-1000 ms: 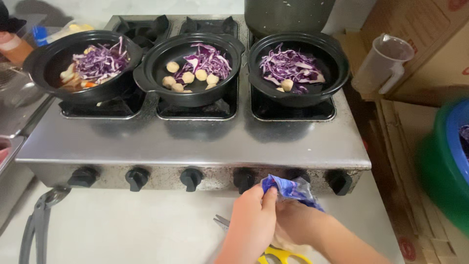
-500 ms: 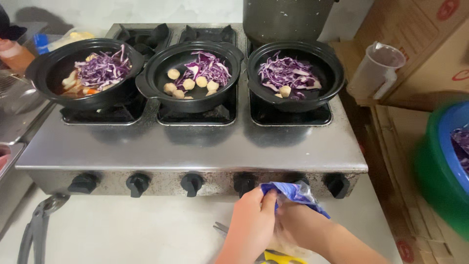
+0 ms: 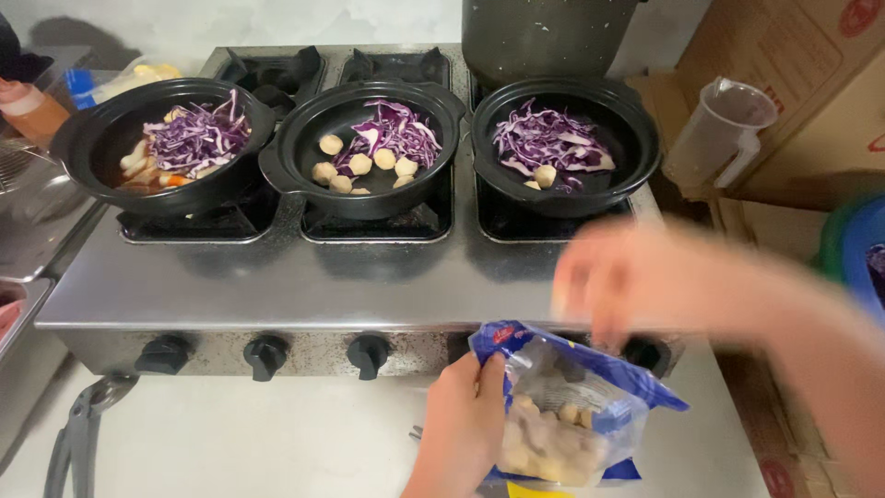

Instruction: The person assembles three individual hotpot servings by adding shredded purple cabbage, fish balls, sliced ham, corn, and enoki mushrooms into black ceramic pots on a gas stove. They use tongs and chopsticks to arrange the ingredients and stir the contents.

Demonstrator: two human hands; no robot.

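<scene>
**Right hand leaves the bag and lifts over the stove front**

At the far left of the frame, grey tongs (image 3: 78,433) lie on the counter below the stove (image 3: 277,295). Along the top sit 3 black pots: the left pot (image 3: 161,143) with purple cabbage and pale pieces, the middle pot (image 3: 369,148) with cabbage and round fish balls, the right pot (image 3: 564,143) with cabbage and 1 or 2 balls. A row of black knobs (image 3: 267,355) runs across the stove's front.

At lower centre, the left hand (image 3: 461,429) grips the left edge of the blue-and-clear bag (image 3: 562,420), thumb and fingers pinching the plastic at its open mouth. Pale balls show through the clear panel. The bag rests on the counter just in front of the stove.

Half a second ago both hands were down at the bag, the right one working at its top. Now the right hand (image 3: 636,277) is raised above the bag, over the stove's front edge, below the right pot. It is motion-blurred; whether its fingers pinch anything cannot be told. The bag's mouth now gapes wider.

At the upper right, a clear measuring jug (image 3: 724,134) stands beside cardboard boxes (image 3: 820,83).
</scene>
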